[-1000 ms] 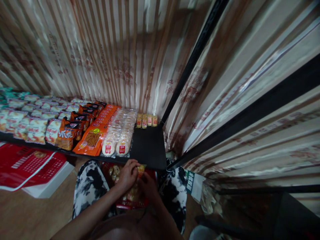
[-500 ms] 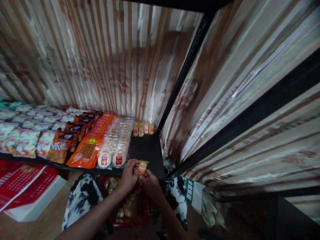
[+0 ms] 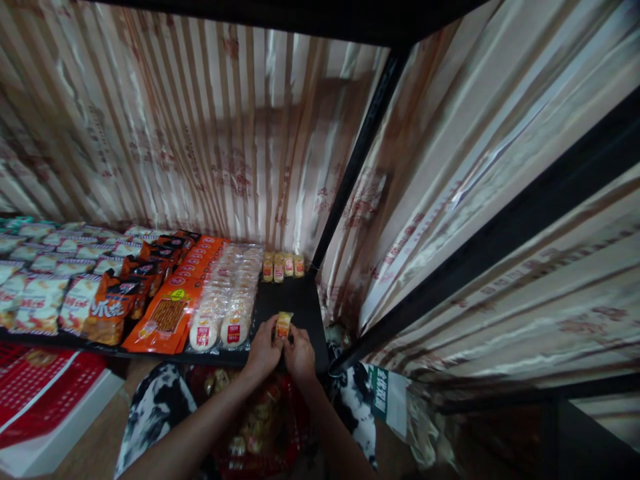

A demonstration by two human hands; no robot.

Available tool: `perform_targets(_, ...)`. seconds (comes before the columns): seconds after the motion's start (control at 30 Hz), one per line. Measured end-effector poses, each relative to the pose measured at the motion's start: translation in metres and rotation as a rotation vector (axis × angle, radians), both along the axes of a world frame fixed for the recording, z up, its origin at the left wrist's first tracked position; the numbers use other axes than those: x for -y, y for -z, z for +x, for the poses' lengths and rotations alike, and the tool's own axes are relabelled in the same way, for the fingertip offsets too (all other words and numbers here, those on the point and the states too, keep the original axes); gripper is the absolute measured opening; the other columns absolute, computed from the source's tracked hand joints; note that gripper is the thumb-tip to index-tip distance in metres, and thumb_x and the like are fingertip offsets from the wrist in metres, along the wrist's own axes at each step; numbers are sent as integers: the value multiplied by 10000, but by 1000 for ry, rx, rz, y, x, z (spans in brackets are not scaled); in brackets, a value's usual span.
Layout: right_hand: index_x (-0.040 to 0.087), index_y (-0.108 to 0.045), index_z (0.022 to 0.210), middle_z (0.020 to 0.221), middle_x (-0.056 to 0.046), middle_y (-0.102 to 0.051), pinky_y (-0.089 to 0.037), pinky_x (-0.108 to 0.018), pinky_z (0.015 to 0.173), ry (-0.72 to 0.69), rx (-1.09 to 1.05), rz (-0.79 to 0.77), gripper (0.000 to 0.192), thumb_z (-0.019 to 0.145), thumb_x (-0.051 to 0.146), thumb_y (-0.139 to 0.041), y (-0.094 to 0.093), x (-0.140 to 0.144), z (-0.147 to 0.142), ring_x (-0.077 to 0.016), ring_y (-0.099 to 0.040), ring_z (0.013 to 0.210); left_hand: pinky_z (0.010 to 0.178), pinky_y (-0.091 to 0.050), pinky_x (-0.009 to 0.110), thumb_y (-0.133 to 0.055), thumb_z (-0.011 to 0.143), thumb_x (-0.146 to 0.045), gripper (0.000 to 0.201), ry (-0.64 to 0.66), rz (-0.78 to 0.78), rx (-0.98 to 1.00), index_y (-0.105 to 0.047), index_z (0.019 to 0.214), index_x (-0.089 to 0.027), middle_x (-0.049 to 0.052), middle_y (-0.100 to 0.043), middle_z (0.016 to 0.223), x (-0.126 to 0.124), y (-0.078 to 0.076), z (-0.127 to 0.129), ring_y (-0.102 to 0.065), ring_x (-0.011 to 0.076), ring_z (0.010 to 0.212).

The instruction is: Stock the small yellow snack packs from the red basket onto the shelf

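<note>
A: What surrounds the work area?

B: A black shelf [image 3: 295, 303] carries round rice crackers [image 3: 227, 300], orange packets [image 3: 175, 300] and four small yellow packets [image 3: 283, 265] at the back (beside the upright post). The shelf's front right part lies bare.

A: And the hands?

B: The left hand [image 3: 264, 347] and right hand [image 3: 300, 352] together pinch one small snack packet [image 3: 283, 325] upright, just above the shelf's front edge.

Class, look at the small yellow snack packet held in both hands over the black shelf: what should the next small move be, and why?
Probably carry the small yellow packet forward and stand it on the bare black shelf in front of the row of matching packets at the back. Both the left hand and right hand pinch it above that open strip, right of the round white cakes.
</note>
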State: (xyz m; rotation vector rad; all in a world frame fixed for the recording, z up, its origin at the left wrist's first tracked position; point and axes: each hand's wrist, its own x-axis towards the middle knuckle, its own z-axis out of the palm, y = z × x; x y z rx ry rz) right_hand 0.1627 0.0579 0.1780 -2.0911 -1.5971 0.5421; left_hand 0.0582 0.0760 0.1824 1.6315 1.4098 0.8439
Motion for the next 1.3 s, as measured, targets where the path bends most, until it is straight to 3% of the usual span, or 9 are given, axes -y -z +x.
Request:
perform_targets(0.27, 129, -582, 1141, 977, -106, -588, -432, -250, 764, 52, 37, 32, 334, 833, 178, -461, 1, -18, -1, -192, -610, 855, 1018, -346, 301, -428, 767, -127, 476, 5, 11, -4, -466, 1242, -119, 114, -528, 1228, -15, -4, 8, -477, 185, 1160)
perform_targets(0.5, 93, -592, 1113, 922, -123, -580, -450, -258, 759, 69, -34, 117, 343, 819, 169, -434, 19, -33, 6, -195, -603, 824, 1030, -330, 308, -415, 794, -139, 462, 3, 5, -9, -446, 1254, -102, 132, -513, 1251, -24, -2, 18, -461, 185, 1181)
perform_targets(0.67, 65, -536, 1182, 958, -146, -557, -474, -290, 743, 118, -156, 181, 417, 820, 223, -402, 35, -38, 5, -200, -602, 777, 1011, -352, 314, -411, 824, -198, 475, -66, -36, -4, -399, 1281, -65, 159, -530, 1228, -29, 1, 24, -488, 193, 1156)
perform_targets(0.87, 58, -488, 1230, 1000, -163, -551, -488, -313, 750, 186, -267, 285, 479, 807, 260, -389, 47, -49, 5, -207, -595, 795, 988, -365, 262, -386, 820, -166, 373, -33, -4, -47, -521, 1165, -125, 107, -565, 1174, -40, -6, 29, -516, 165, 1107)
perform_targets(1.0, 112, -503, 1223, 1007, -139, -578, -486, -317, 750, 214, -297, 334, 457, 796, 241, -406, 47, -57, 7, -216, -597, 832, 979, -370, 254, -388, 826, -171, 377, -30, -23, -71, -524, 1177, -148, 89, -578, 1155, -48, -9, 34, -526, 159, 1088)
perform_targets(1.17, 57, -443, 1274, 1075, -178, -553, -460, -304, 814, 217, -272, 256, 489, 818, 220, -380, 40, -66, 9, -224, -592, 921, 1004, -345, 266, -400, 826, -167, 403, -45, -42, -78, -498, 1214, -127, 111, -545, 1224, -58, -9, 40, -502, 167, 1133)
perform_targets(1.3, 95, -428, 1290, 1093, -162, -561, -453, -312, 822, 231, -246, 238, 487, 820, 220, -395, 37, -75, 12, -226, -586, 926, 1007, -344, 267, -414, 822, -159, 393, -56, -43, -72, -504, 1203, -139, 102, -550, 1225, -67, -9, 46, -495, 167, 1146)
